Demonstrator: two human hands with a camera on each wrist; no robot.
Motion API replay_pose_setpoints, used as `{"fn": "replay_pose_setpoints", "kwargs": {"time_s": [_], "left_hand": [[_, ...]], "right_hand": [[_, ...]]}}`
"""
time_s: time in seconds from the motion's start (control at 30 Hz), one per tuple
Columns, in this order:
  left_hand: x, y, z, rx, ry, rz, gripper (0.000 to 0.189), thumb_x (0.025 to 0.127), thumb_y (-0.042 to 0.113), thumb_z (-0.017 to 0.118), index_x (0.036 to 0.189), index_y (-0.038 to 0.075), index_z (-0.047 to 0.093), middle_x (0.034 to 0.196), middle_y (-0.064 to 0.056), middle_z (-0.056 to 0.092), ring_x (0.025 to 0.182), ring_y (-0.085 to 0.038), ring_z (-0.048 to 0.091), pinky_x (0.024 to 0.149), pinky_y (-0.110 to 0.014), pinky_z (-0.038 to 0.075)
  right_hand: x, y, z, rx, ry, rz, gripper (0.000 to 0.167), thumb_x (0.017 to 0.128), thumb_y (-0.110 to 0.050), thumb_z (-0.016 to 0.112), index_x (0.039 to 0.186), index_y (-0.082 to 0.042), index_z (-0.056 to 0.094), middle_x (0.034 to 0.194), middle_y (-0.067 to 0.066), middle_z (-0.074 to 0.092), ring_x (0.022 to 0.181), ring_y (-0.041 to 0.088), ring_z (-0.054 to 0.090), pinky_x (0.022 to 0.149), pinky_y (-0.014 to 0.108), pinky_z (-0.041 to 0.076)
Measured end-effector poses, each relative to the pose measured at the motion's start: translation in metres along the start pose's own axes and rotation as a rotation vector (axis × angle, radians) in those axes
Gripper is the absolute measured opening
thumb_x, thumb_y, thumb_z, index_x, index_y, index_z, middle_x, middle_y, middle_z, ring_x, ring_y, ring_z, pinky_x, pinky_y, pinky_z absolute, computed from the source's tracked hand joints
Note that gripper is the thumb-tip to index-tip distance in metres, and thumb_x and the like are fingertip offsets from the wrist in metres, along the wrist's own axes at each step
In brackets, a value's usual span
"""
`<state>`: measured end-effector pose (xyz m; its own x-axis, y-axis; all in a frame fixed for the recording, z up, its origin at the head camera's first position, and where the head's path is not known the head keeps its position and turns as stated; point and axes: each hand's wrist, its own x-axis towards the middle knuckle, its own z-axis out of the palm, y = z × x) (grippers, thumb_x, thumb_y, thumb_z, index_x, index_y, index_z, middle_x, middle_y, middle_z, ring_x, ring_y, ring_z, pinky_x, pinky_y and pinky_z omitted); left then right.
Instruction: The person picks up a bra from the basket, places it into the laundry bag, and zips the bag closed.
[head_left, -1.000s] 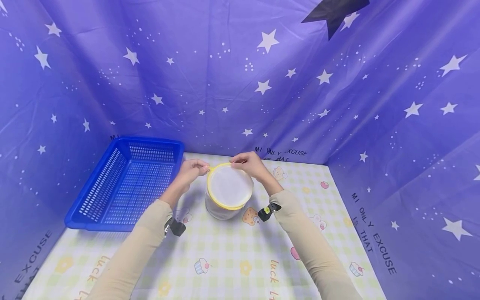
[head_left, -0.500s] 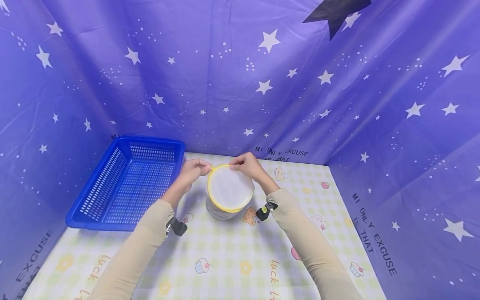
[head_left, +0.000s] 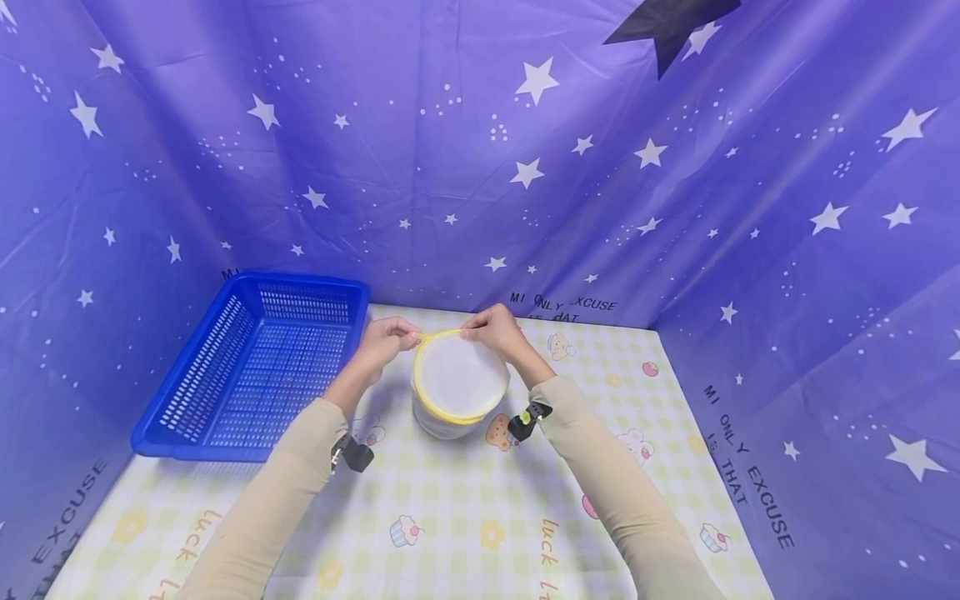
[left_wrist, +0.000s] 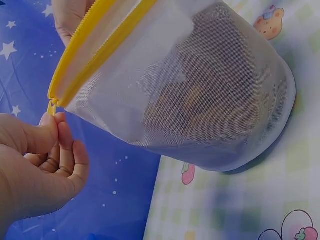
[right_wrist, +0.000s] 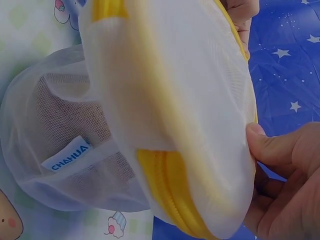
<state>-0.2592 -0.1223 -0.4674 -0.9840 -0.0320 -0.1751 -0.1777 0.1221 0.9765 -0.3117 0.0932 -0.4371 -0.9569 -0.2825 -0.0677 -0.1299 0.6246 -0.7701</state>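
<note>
A white mesh laundry bag with a yellow zip round its top stands on the table. Brownish, dark cloth-like contents show through the mesh, their kind unclear. On the zip's pull tab, the thumb and fingertips of my left hand pinch at the bag's far left edge. Above the slider, in the left wrist view, the two yellow zip bands stand apart. My right hand pinches the far rim, thumb on the white top; its other fingers are partly hidden behind the bag. A "CHAHUA" label shows in the right wrist view.
A blue perforated plastic basket sits left of the bag, close to my left forearm. The table wears a checked cloth with cartoon prints. Purple star-printed curtains enclose the back and both sides.
Very little differs. My right wrist has shifted slightly left, while both hands keep their pinch on the bag and the bag stays in nearly the same place.
</note>
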Motion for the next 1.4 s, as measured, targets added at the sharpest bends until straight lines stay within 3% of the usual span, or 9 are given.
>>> {"fn": "replay_pose_setpoints", "kwargs": {"time_s": [0.27, 0.43, 0.6, 0.73, 0.9, 1.07, 1.2, 1.4], "left_hand": [[-0.001, 0.000, -0.002, 0.012, 0.006, 0.006, 0.011, 0.098, -0.001, 0.059, 0.105, -0.005, 0.066, 0.114, -0.022, 0.071, 0.101, -0.026, 0.068, 0.108, -0.047, 0.051], [-0.002, 0.001, -0.009, 0.016, 0.023, 0.000, 0.012, 0.098, 0.000, 0.059, 0.106, -0.005, 0.066, 0.107, -0.017, 0.072, 0.102, -0.026, 0.066, 0.110, -0.049, 0.050], [-0.002, 0.000, -0.017, 0.040, 0.049, -0.008, 0.013, 0.097, 0.000, 0.059, 0.107, -0.004, 0.066, 0.103, -0.013, 0.072, 0.103, -0.027, 0.065, 0.110, -0.050, 0.048], [-0.002, 0.001, -0.020, 0.043, 0.043, -0.001, 0.013, 0.098, 0.001, 0.058, 0.107, -0.004, 0.066, 0.105, -0.014, 0.072, 0.108, -0.031, 0.064, 0.111, -0.051, 0.047], [-0.002, 0.005, -0.023, 0.046, 0.053, -0.009, 0.013, 0.099, 0.002, 0.058, 0.108, -0.004, 0.066, 0.108, -0.015, 0.071, 0.110, -0.032, 0.063, 0.112, -0.052, 0.046], [-0.002, 0.008, -0.025, 0.055, 0.054, -0.015, 0.013, 0.099, 0.002, 0.058, 0.109, -0.004, 0.065, 0.109, -0.015, 0.071, 0.106, -0.028, 0.063, 0.112, -0.052, 0.046], [-0.002, 0.008, -0.025, 0.053, 0.057, -0.023, 0.014, 0.099, 0.002, 0.058, 0.110, -0.003, 0.065, 0.111, -0.015, 0.071, 0.108, -0.029, 0.063, 0.113, -0.052, 0.046], [-0.001, 0.006, -0.023, 0.048, 0.097, -0.045, 0.015, 0.099, 0.001, 0.056, 0.111, -0.005, 0.064, 0.115, -0.020, 0.068, 0.117, -0.036, 0.061, 0.114, -0.050, 0.045]], "right_hand": [[-0.002, -0.006, 0.000, 0.031, -0.002, 0.086, 0.013, 0.088, -0.006, 0.078, 0.097, 0.003, 0.079, 0.106, 0.019, 0.077, 0.106, 0.033, 0.072, 0.084, 0.036, 0.063], [-0.003, -0.009, -0.003, 0.065, -0.003, 0.150, 0.015, 0.088, -0.005, 0.077, 0.100, 0.004, 0.078, 0.111, 0.021, 0.075, 0.109, 0.033, 0.071, 0.084, 0.036, 0.063], [-0.003, -0.006, -0.009, 0.108, -0.038, 0.254, 0.017, 0.091, -0.008, 0.075, 0.105, 0.002, 0.078, 0.117, 0.019, 0.074, 0.092, 0.024, 0.072, 0.077, 0.030, 0.063], [-0.002, -0.002, -0.012, 0.150, -0.117, 0.278, 0.021, 0.091, -0.008, 0.075, 0.109, 0.002, 0.076, 0.118, 0.020, 0.073, 0.080, 0.017, 0.069, 0.075, 0.031, 0.064], [-0.001, 0.000, -0.017, 0.210, -0.205, 0.296, 0.025, 0.089, -0.007, 0.077, 0.111, 0.004, 0.074, 0.110, 0.019, 0.075, 0.078, 0.017, 0.069, 0.078, 0.035, 0.064], [0.000, 0.003, -0.019, 0.256, -0.248, 0.303, 0.028, 0.088, -0.006, 0.078, 0.112, 0.007, 0.073, 0.089, 0.010, 0.076, 0.072, 0.016, 0.068, 0.075, 0.034, 0.064], [-0.002, 0.003, -0.019, 0.286, -0.248, 0.308, 0.028, 0.087, -0.006, 0.079, 0.111, 0.008, 0.073, 0.081, 0.005, 0.074, 0.070, 0.015, 0.068, 0.072, 0.032, 0.064], [-0.007, 0.002, -0.018, 0.319, -0.195, 0.327, 0.026, 0.088, -0.006, 0.078, 0.110, 0.006, 0.074, 0.086, 0.008, 0.077, 0.070, 0.015, 0.069, 0.073, 0.032, 0.064]]}}
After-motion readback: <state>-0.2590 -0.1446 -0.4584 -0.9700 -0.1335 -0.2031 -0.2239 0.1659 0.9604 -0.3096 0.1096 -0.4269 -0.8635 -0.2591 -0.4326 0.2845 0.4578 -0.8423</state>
